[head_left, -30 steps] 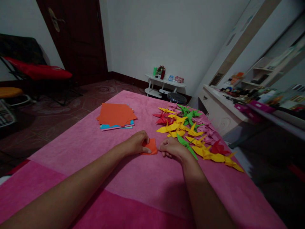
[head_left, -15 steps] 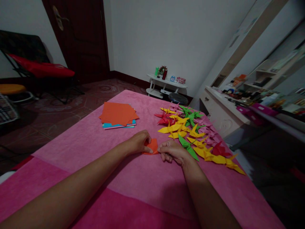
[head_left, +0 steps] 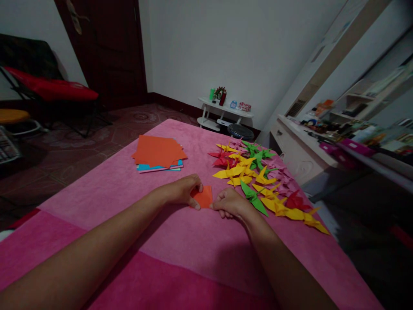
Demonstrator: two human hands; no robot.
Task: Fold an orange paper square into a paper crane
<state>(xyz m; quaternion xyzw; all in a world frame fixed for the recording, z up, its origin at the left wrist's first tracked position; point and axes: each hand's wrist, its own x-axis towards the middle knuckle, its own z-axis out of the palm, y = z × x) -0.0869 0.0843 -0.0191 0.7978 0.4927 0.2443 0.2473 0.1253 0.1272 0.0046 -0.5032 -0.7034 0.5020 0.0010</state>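
A small folded orange paper (head_left: 204,197) lies on the pink cloth (head_left: 167,241) between my two hands. My left hand (head_left: 183,190) rests on its left side, fingers pressed down on the paper. Curled closed, my right hand (head_left: 229,203) pinches the paper's lower right corner. Further back on the cloth sits a stack of flat paper sheets (head_left: 158,153), orange on top with blue and pink beneath. To the right of my hands, a spread of folded paper cranes (head_left: 258,178) in yellow, green, red and pink covers the cloth.
The pink-covered surface ends close to the cranes on the right. Beyond it stand a white dresser (head_left: 300,148) with clutter, a small white shelf (head_left: 226,113) and a dark stool (head_left: 239,131). A red-cushioned chair (head_left: 48,90) and dark door (head_left: 106,47) are at the left.
The hands have stayed on the orange paper with small finger shifts; the right hand's pinch slid towards the paper's lower right corner. The view shifted slightly.
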